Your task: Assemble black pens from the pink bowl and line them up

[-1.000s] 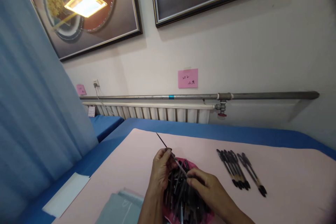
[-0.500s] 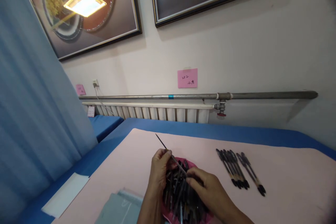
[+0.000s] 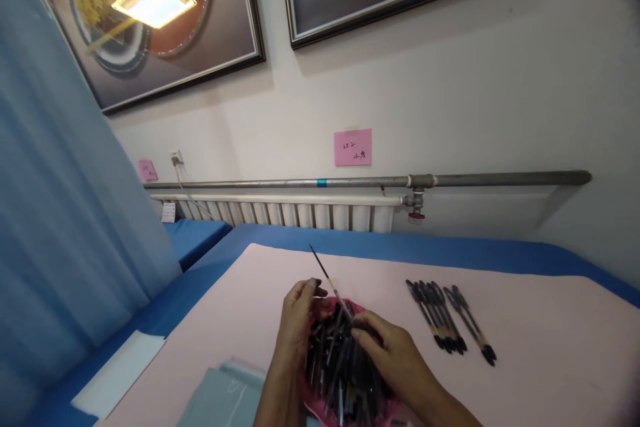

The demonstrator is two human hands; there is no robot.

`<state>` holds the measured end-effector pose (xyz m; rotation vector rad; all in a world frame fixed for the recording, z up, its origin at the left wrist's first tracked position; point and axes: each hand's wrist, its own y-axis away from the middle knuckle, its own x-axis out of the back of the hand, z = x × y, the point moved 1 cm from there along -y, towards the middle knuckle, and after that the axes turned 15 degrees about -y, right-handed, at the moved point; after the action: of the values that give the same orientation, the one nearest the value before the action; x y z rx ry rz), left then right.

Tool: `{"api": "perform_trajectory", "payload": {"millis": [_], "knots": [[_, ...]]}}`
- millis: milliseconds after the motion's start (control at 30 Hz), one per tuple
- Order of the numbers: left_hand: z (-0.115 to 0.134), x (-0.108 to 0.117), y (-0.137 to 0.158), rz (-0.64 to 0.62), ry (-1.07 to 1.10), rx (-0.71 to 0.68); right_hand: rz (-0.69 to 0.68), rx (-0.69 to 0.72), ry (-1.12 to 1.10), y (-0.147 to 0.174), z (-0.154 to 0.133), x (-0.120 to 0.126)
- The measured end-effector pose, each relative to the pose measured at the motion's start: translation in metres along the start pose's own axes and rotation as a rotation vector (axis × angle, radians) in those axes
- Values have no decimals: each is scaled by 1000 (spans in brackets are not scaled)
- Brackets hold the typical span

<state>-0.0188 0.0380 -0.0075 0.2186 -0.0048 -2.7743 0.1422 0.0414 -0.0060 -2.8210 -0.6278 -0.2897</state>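
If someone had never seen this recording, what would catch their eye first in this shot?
Probably the thin rod in the right hand, slanting up toward the wall above a pink container heaped with dark pen parts. Next might come the pens lying side by side on the pink sheet to the right, and the bright lamp reflection in the framed picture at upper left.
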Motion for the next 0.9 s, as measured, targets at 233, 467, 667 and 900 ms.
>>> {"api": "perform_trajectory", "payload": {"millis": [233, 467, 667, 900], "knots": [[-3, 16, -9, 119, -9, -4, 110, -36, -146, 0, 1, 1], [-2, 25, -11, 155, -115, 2, 152, -30, -225, -1, 8, -2], [-4, 31, -14, 194, -376, -48, 170, 7, -227, 0, 10, -4], [-5, 35, -12, 239, -990, -176, 202, 15, -238, -1, 15, -3]]}}
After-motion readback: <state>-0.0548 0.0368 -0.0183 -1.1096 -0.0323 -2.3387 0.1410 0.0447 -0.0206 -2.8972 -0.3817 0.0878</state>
